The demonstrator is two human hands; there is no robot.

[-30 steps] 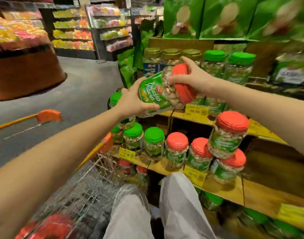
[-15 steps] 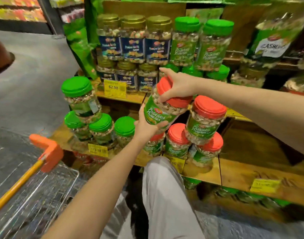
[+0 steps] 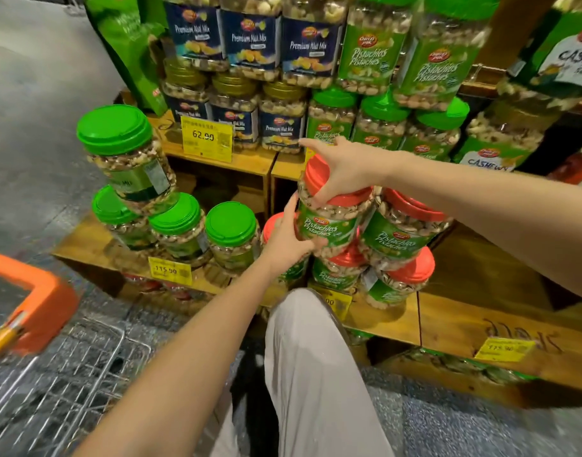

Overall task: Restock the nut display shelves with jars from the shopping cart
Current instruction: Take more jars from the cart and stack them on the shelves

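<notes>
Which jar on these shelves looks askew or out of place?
The green-lidded jar at the lower shelf's left end leans, perched on the jars beneath, barcode side out. The held pistachio jar tilts too.

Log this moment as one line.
held: red-lidded pistachio jar, tilted | right hand: grips lid | left hand: holds jar side | position: above red-lidded jars on lower shelf
</notes>
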